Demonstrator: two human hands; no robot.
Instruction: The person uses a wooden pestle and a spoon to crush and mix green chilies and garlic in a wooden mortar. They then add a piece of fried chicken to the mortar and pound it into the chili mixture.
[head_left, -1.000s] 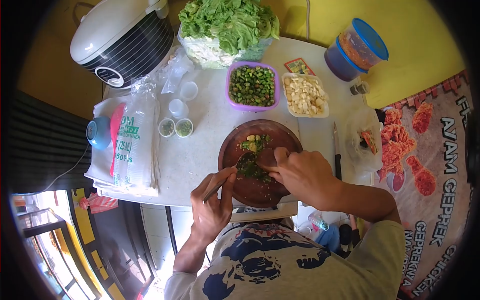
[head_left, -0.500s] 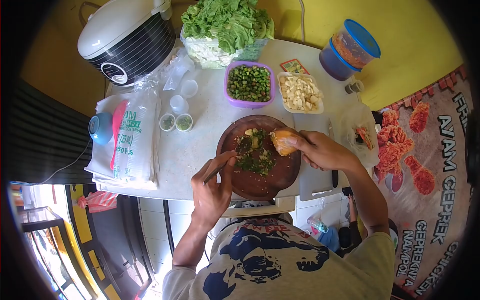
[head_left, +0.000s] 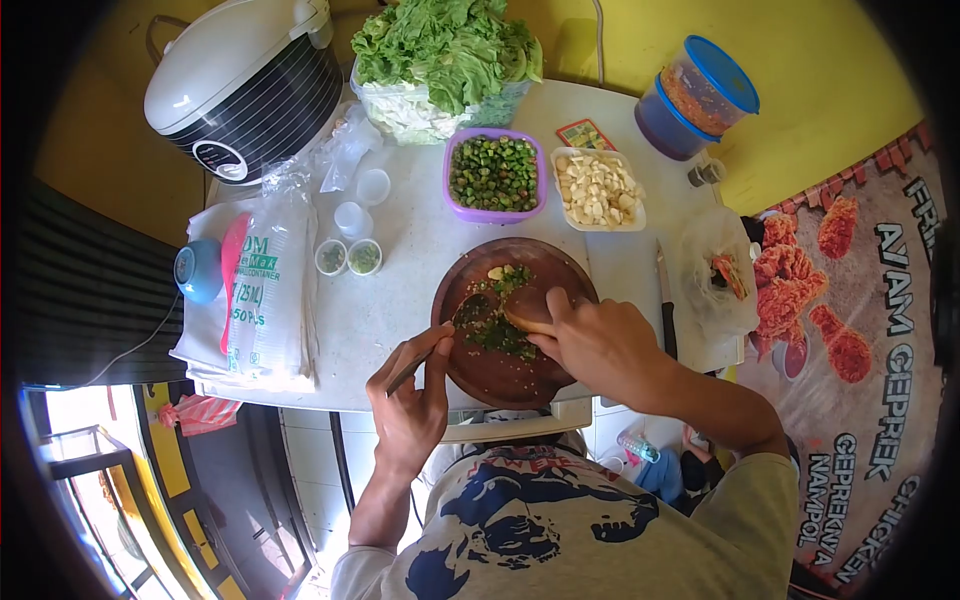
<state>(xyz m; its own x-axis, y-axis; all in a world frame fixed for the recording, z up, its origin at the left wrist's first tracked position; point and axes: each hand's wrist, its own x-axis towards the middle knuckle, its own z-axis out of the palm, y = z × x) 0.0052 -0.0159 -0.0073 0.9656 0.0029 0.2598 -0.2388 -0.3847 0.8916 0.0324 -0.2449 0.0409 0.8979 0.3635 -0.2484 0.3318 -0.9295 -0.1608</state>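
A round brown mortar (head_left: 480, 370) stands near the table's front edge, with crushed green chili and pale pieces (head_left: 500, 340) inside. My left hand (head_left: 410, 390) pinches a spoon (head_left: 410, 370) whose bowl reaches into the mortar from the left. My right hand (head_left: 600, 345) is closed round a wooden pestle (head_left: 528, 310), its head down on the mix. Behind the mortar sit a purple tub of chopped green chilies (head_left: 493, 175) and a white tub of pale peeled cloves (head_left: 598, 190).
Lettuce in a clear box (head_left: 445, 60), a rice cooker (head_left: 245, 85), small plastic cups (head_left: 353, 220) and packaged bags (head_left: 265, 300) fill the back and left. To the right are a knife (head_left: 667, 310), a plastic bag (head_left: 720, 275) and stacked blue-lidded tubs (head_left: 695, 100). A person sits beyond the table.
Half a second ago the pestle was raised and tilted at the mortar's right side; now it is down in the mix. My left hand has shifted slightly left and down with the spoon.
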